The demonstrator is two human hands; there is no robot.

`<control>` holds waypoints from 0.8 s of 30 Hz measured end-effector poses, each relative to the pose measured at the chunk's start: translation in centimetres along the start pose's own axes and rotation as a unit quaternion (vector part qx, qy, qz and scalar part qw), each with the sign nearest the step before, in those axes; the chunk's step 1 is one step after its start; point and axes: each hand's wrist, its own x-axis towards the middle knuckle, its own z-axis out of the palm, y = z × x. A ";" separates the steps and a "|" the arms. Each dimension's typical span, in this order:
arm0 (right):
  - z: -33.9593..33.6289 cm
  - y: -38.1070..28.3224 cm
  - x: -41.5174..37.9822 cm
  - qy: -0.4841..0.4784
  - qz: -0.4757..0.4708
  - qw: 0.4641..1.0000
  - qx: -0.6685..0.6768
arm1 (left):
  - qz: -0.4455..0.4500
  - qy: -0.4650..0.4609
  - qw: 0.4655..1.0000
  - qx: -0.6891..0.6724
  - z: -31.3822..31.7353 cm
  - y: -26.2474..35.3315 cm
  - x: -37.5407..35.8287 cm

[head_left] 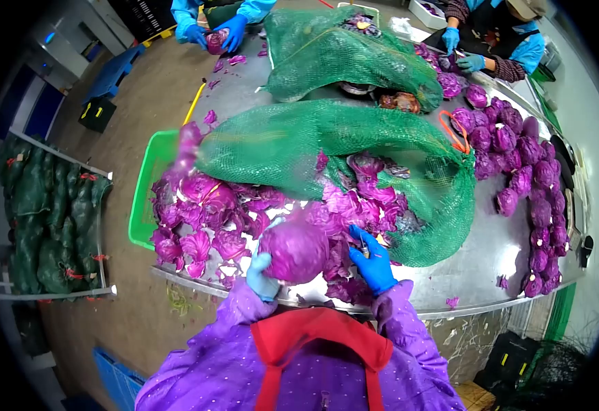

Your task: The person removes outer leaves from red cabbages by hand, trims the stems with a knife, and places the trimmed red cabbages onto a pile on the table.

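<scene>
My left hand (262, 274), in a light blue glove, has its grip closed around the lower left side of a red cabbage head (294, 251), which I hold just above the near edge of the steel surface (498, 253). The head blurs, so I cannot make out its stem end. My right hand (375, 260), in a darker blue glove, sits just right of the cabbage with its fingers bent over loose leaves; whether that grip pinches a leaf or rests open on them I cannot tell.

The near rim of the surface runs right below both wrists, so there is little room toward me. To the left, a heap of stripped purple leaves (203, 219) spreads to the edge, with a green crate (150, 185) hanging past it. Straight ahead, a green mesh sack (334, 147) lies across the middle, its mouth open toward my right hand, leaves spilling out. A bare patch of metal lies right of the sack, before a band of trimmed cabbages (529, 192) along the far right edge.

A second mesh sack (340, 51) hides much behind it. Two other people's gloved hands work at the far end, their bodies cut off by the frame.
</scene>
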 end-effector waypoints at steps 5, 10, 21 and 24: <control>4.7 -9.0 -0.6 -0.058 -0.010 0.989 0.134 | -0.056 0.075 0.983 -0.158 1.6 -0.3 0.2; 3.5 -8.1 0.9 -0.097 0.043 0.992 0.074 | -0.082 0.061 0.978 -0.181 0.7 -1.1 -0.4; 0.3 -4.4 1.9 0.030 0.185 0.975 0.122 | -0.163 0.054 0.962 -0.212 1.2 -1.2 -1.4; -1.7 0.1 2.5 0.082 0.018 0.989 -0.125 | -0.197 0.021 0.931 -0.306 -0.2 -1.2 -1.2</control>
